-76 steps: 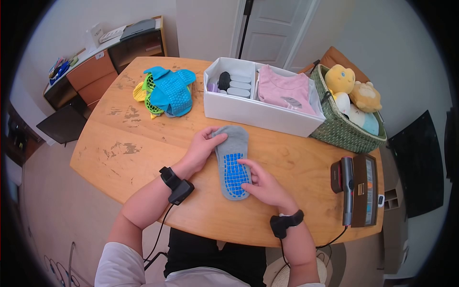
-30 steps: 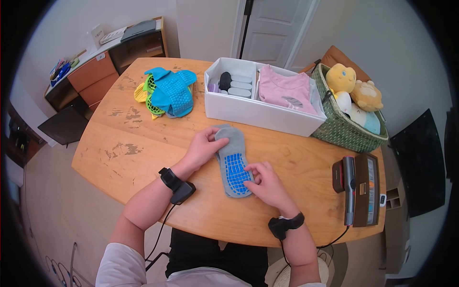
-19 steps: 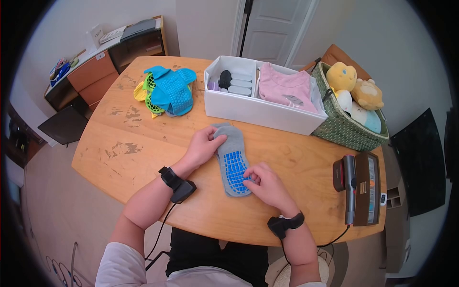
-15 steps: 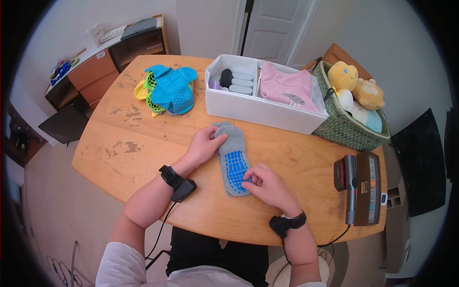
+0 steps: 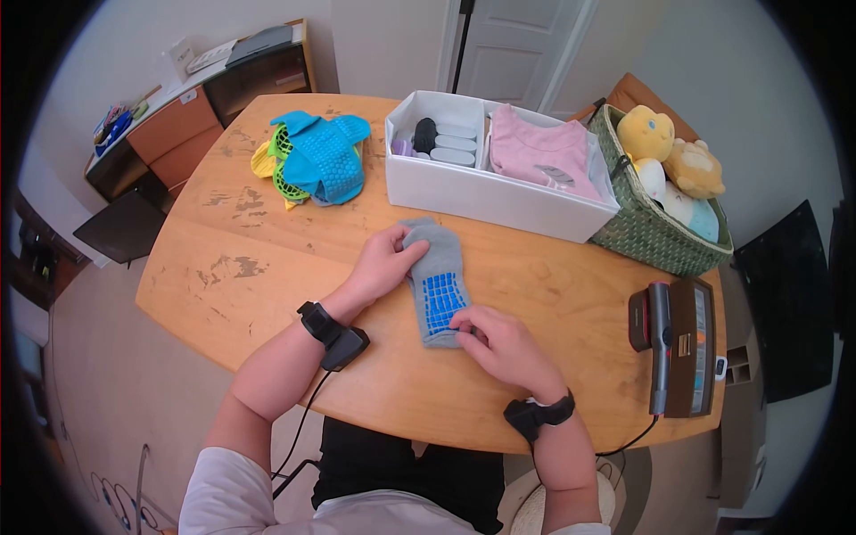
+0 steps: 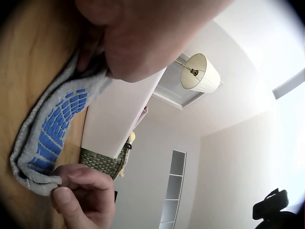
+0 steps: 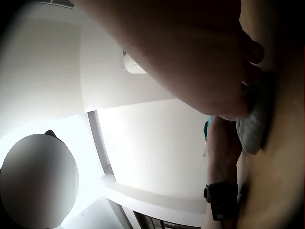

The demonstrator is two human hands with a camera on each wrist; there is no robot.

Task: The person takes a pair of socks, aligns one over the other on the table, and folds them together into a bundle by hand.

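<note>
A pair of grey socks point(image 5: 437, 247), stacked flat with blue grip squares on the upper sole, lies lengthwise on the wooden table point(image 5: 259, 303). At the far end, my left hand point(image 5: 383, 264) holds the socks between thumb and fingers. My right hand point(image 5: 504, 343) pinches the near end at its right corner. In the left wrist view, thumb and forefinger of the right hand point(image 6: 88, 195) meet at the sock's tip point(image 6: 45, 185), which bends up from the table. The right wrist view is dark around the hand, with a grey bit of sock point(image 7: 253, 129) below it.
Behind the socks stands a white divided box point(image 5: 499, 196) with rolled socks and a pink shirt point(image 5: 544, 152). A green woven basket point(image 5: 660, 236) of plush toys adjoins it. Blue and green textured items point(image 5: 321, 160) lie back left; a brown case point(image 5: 691, 348) stands right.
My right hand has gone from touching the sole to pinching the near end, which now curls up and looks shorter. The left hand keeps its hold. The head view has tilted slightly.
</note>
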